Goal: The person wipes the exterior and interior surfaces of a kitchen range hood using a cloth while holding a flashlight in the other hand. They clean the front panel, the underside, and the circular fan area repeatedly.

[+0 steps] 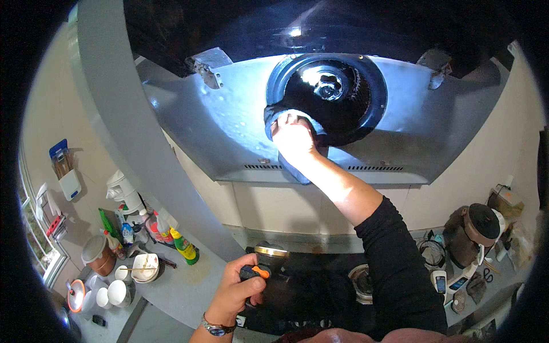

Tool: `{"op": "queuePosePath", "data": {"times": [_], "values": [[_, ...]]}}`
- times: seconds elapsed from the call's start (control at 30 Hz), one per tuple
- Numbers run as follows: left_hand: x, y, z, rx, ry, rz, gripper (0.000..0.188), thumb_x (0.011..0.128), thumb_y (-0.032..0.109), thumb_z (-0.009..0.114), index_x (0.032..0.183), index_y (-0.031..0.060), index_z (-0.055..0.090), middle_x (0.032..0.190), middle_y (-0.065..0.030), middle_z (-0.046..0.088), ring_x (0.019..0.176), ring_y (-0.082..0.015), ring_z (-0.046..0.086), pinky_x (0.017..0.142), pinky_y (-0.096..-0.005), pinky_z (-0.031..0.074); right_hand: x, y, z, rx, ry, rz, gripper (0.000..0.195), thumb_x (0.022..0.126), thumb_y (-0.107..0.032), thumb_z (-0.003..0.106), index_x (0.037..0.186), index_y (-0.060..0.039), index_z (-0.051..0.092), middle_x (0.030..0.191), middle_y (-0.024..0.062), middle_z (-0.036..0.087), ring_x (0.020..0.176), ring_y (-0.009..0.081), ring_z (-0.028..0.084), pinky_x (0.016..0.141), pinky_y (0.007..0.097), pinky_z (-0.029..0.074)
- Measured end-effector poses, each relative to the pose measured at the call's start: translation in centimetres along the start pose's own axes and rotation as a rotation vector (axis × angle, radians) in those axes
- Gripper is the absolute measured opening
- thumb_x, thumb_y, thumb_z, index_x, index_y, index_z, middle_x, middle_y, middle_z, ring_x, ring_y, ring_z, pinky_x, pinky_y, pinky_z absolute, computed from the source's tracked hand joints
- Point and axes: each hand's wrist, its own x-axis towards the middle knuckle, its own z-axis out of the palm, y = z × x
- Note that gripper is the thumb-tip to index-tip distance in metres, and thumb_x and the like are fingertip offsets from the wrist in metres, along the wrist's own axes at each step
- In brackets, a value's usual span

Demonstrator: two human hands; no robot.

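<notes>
My right hand (295, 135) grips a dark blue cloth (271, 118) at the lower left of the round fan opening in a range hood (231, 124). Part of the cloth hangs below the hand, over the hood's lower edge. Inside the dark ring (377, 103) a shiny fan hub (329, 87) shows. Bright light falls on the hood around the opening. Lower down, above the black gas cooktop (300, 304), my left hand (240, 285) is closed around a black handheld device with an orange switch (260, 272). Its lower part is hidden by my fingers.
A grey upright panel (141, 128) stands left of the hood. Bottles (184, 245), white bowls (118, 293) and a lidded brown container (98, 254) crowd the left counter. At the right are a brown pot-like appliance (467, 240), a handset (440, 283) and scissors (487, 275).
</notes>
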Motion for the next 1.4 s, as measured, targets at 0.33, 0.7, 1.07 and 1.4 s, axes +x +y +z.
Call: {"op": "queuePosePath", "data": {"times": [0.33,0.7,1.07,1.4], "values": [[-3.7,1.2,2.3,0.021,0.023,0.061,0.040,0.069,0.029,0.076,0.087,0.0007,0.055,0.060,-0.0020,0.055,0.044,-0.0073,0.050,0.041,-0.0180,0.038,-1.8,1.3,-0.1,0.077,-0.011,-0.002,0.014,0.074,-0.018,0.057,0.081,-0.0102,0.066,0.087,0.0100,0.060,0.081,0.0241,0.060,0.058,0.0345,0.051],[-4.3,1.9,2.9,0.038,-0.048,0.005,0.042,0.070,0.026,0.073,0.093,-0.0046,0.055,0.062,-0.0042,0.056,0.044,-0.0090,0.052,0.040,-0.0196,0.040,-9.0,10.5,-4.6,0.027,0.021,0.077,0.011,0.077,-0.017,0.056,0.080,-0.0100,0.063,0.079,0.0093,0.055,0.075,0.0216,0.060,0.053,0.0309,0.050],[-0.4,0.3,3.8,0.064,-0.113,-0.006,0.047,0.071,0.032,0.075,0.096,-0.0033,0.057,0.062,-0.0024,0.055,0.044,-0.0076,0.049,0.040,-0.0197,0.038,0.0,12.7,-8.3,-0.152,-0.027,0.200,0.041,0.073,-0.024,0.061,0.106,-0.0015,0.052,0.092,0.0164,0.053,0.081,0.0234,0.058,0.060,0.0329,0.053],[0.7,-0.7,3.2,0.091,-0.037,0.007,0.046,0.071,0.034,0.075,0.095,-0.0009,0.058,0.062,-0.0007,0.055,0.044,-0.0074,0.049,0.040,-0.0196,0.038,-0.7,13.4,-6.8,-0.031,0.114,0.378,0.030,0.082,-0.016,0.052,0.109,-0.0024,0.054,0.082,0.0159,0.063,0.070,0.0280,0.066,0.056,0.0389,0.054]]}}
